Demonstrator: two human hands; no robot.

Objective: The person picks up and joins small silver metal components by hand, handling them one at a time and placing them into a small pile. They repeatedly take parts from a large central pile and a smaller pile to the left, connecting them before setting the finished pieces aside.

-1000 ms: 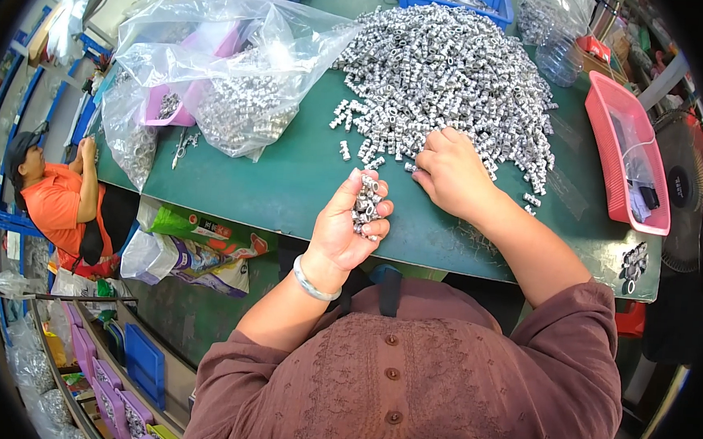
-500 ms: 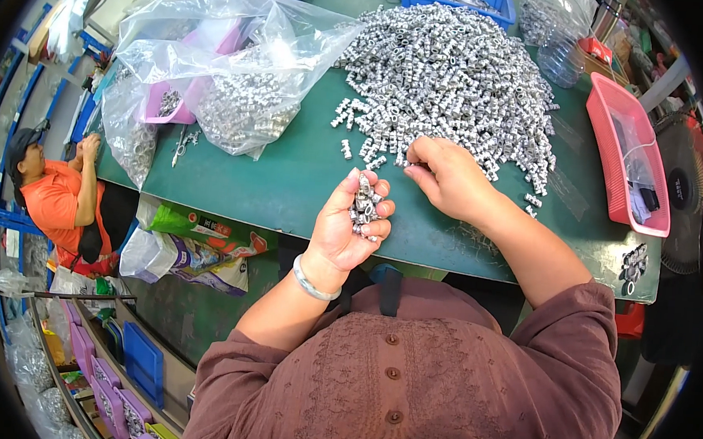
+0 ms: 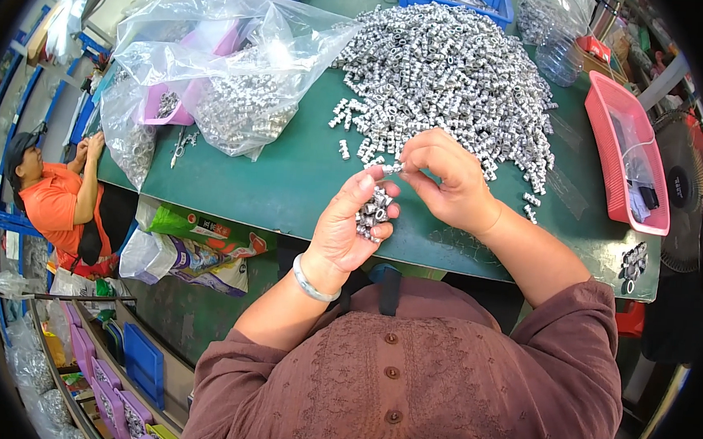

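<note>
Several small silvery metal fittings lie cupped in my left hand, palm up above the table's near edge, its fingers curled round them. Between its thumb and index finger is the end of one more metal fitting. My right hand pinches the other end of that piece, so both hands meet there. Just beyond them spreads a large heap of the same metal fittings, with a few strays at its near side. The inner fingers of my right hand are partly hidden.
On the green table, a clear plastic bag of parts lies left, over a pink scoop. A pink basket stands right, near a black fan. Blue trays stand behind. A person in orange works at far left.
My right hand has moved slightly left and now meets my left fingertips at a metal fitting. My left thumb has shifted over the cupped pieces.
</note>
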